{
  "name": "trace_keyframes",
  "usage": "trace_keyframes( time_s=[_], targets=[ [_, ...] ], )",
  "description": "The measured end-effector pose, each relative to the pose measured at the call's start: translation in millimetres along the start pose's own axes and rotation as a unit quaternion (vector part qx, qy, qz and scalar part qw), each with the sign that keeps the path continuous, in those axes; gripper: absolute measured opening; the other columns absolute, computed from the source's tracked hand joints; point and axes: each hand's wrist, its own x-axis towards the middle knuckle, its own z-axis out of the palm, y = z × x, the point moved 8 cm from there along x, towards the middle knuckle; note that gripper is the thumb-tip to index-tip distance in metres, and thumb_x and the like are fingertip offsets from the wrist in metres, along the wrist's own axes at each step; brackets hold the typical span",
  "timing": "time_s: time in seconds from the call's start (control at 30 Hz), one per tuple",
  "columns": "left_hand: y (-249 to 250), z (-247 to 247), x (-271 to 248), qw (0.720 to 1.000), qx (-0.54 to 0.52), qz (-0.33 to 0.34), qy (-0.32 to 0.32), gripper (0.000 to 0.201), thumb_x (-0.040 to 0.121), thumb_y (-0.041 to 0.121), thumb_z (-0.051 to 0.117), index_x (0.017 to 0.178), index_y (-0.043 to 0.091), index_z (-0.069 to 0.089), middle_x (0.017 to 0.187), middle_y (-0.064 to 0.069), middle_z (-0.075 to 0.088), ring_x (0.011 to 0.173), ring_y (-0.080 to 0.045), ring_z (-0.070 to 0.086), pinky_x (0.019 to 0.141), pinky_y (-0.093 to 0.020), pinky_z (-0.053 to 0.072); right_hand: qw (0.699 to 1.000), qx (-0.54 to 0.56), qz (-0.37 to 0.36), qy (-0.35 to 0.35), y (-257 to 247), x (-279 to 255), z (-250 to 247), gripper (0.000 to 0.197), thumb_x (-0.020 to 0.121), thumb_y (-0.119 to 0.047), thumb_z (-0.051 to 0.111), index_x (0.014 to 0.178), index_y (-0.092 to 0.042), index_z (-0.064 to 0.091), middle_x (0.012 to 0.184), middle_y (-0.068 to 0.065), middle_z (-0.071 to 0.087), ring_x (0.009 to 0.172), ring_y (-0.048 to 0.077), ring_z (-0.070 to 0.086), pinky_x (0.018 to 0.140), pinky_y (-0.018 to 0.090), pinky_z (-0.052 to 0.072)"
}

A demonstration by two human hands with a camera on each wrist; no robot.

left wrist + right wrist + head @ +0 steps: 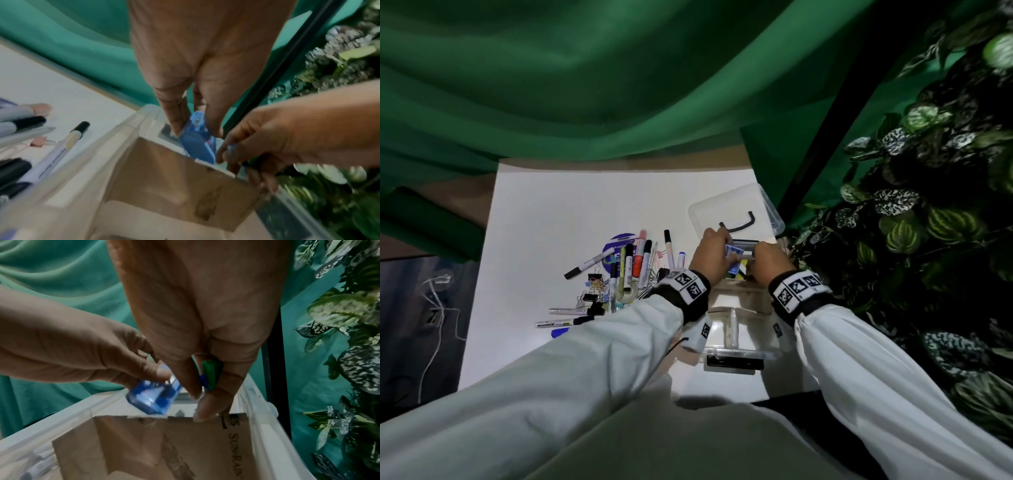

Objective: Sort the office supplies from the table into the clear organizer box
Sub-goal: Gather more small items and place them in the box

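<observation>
The clear organizer box [739, 351] stands at the table's right edge, with brown cardboard dividers [174, 178] [164, 443] inside. My left hand [719, 248] [195, 131] pinches a translucent blue plastic item [197, 142] [152, 395] over the box's far compartment. My right hand [760, 253] [202, 402] is right beside it. It pinches a small green and blue item [211, 374], and its fingertips touch the top edge of the far divider. What lies in that compartment is mostly hidden by both hands.
The box's clear lid [732, 209] with a black handle lies just behind the box. A pile of markers and pens [633, 260], binder clips [592, 298] and a tape roll [628, 293] lies left of the box. Leafy plants [928, 222] crowd the right; green cloth [585, 85] hangs behind.
</observation>
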Motion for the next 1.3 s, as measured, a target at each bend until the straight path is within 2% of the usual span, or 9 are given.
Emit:
trace_keyframes(
  time_s=[0.3, 0.47, 0.6, 0.7, 0.8, 0.9, 1.03, 1.17, 1.3],
  targets=[
    [4.6, 11.7, -9.0, 0.943, 0.317, 0.095, 0.024, 0.03, 0.072, 0.028, 0.075, 0.094, 0.01, 0.064, 0.093, -0.012, 0.058, 0.088, -0.031, 0.053, 0.073, -0.039, 0.04, 0.998, 0.046, -0.043, 0.022, 2.6, -3.9, -2.1, 0.027, 0.088, -0.001, 0.05, 0.112, -0.006, 0.061, 0.116, 0.019, 0.061, 0.111, 0.034, 0.056, 0.09, 0.035, 0.045],
    [-4.7, 2.7, -6.0, 0.957, 0.276, 0.083, 0.027, 0.03, 0.082, 0.029, 0.066, 0.103, 0.01, 0.058, 0.101, -0.014, 0.055, 0.091, -0.033, 0.053, 0.079, -0.04, 0.041, 0.997, 0.004, -0.076, 0.003, -8.3, -10.8, -0.6, 0.04, 0.087, -0.007, 0.058, 0.127, -0.01, 0.057, 0.121, 0.021, 0.058, 0.115, 0.036, 0.055, 0.095, 0.038, 0.046],
    [-24.0, -22.6, -15.3, 0.982, 0.152, 0.08, 0.075, 0.015, 0.088, 0.026, 0.061, 0.099, 0.016, 0.06, 0.097, -0.008, 0.056, 0.087, -0.024, 0.052, 0.078, -0.036, 0.041, 0.995, -0.005, -0.096, 0.036, -24.2, -13.3, -14.9, 0.032, 0.089, -0.014, 0.057, 0.12, -0.016, 0.059, 0.114, 0.014, 0.06, 0.106, 0.033, 0.058, 0.088, 0.039, 0.049],
    [-77.4, -49.7, -18.9, 0.992, 0.065, 0.004, 0.105, 0.005, 0.09, 0.022, 0.057, 0.091, 0.018, 0.06, 0.093, -0.004, 0.057, 0.084, -0.019, 0.055, 0.075, -0.034, 0.046, 0.986, 0.005, -0.146, 0.075, -56.3, -19.9, -13.1, 0.026, 0.092, -0.018, 0.056, 0.118, -0.016, 0.06, 0.114, 0.011, 0.059, 0.102, 0.03, 0.059, 0.084, 0.037, 0.049],
    [-147.9, -68.1, -28.1, 0.991, 0.075, -0.091, 0.064, 0.011, 0.091, 0.014, 0.053, 0.084, 0.015, 0.061, 0.089, -0.007, 0.062, 0.078, -0.022, 0.062, 0.075, -0.037, 0.055, 0.98, -0.01, -0.184, 0.08, -83.8, -20.1, 9.1, 0.041, 0.093, -0.024, 0.054, 0.134, -0.016, 0.051, 0.134, 0.015, 0.048, 0.125, 0.031, 0.045, 0.105, 0.043, 0.038],
    [-194.3, -68.2, -47.4, 0.97, 0.201, -0.127, -0.045, 0.012, 0.09, 0.011, 0.053, 0.087, 0.013, 0.065, 0.09, -0.01, 0.066, 0.083, -0.029, 0.066, 0.076, -0.04, 0.056, 0.989, -0.083, -0.122, 0.031, -72.6, -0.6, 29.7, 0.053, 0.096, -0.032, 0.047, 0.145, -0.019, 0.035, 0.148, 0.019, 0.034, 0.139, 0.035, 0.028, 0.117, 0.051, 0.016],
    [-216.6, -56.3, -63.5, 0.932, 0.334, -0.085, -0.107, 0.017, 0.083, 0.006, 0.059, 0.096, 0.012, 0.068, 0.097, -0.012, 0.062, 0.091, -0.035, 0.061, 0.077, -0.042, 0.052, 0.988, -0.085, -0.125, 0.013, -64.9, 16.2, 35.2, 0.047, 0.099, -0.027, 0.036, 0.145, -0.018, 0.036, 0.137, 0.017, 0.047, 0.129, 0.034, 0.04, 0.113, 0.049, 0.021],
    [-213.8, -53.1, -64.4, 0.911, 0.392, -0.059, -0.113, 0.014, 0.078, 0.003, 0.061, 0.09, 0.009, 0.063, 0.088, -0.012, 0.067, 0.084, -0.032, 0.062, 0.075, -0.04, 0.051, 0.993, -0.025, -0.117, 0.023, -55.4, 21.3, 23.7, 0.045, 0.1, -0.026, 0.041, 0.144, -0.017, 0.041, 0.145, 0.02, 0.041, 0.135, 0.036, 0.036, 0.115, 0.046, 0.024],
    [-211.6, -49.9, -65.2, 0.903, 0.413, -0.033, -0.112, 0.045, 0.081, 0.012, 0.062, 0.123, 0.01, 0.048, 0.09, -0.011, 0.07, 0.09, -0.032, 0.062, 0.084, -0.04, 0.043, 0.994, -0.027, -0.043, 0.097, -18.7, 9.5, 0.6, 0.048, 0.089, -0.009, 0.052, 0.136, -0.009, 0.049, 0.134, 0.025, 0.046, 0.126, 0.041, 0.04, 0.109, 0.047, 0.028]
  ],
)
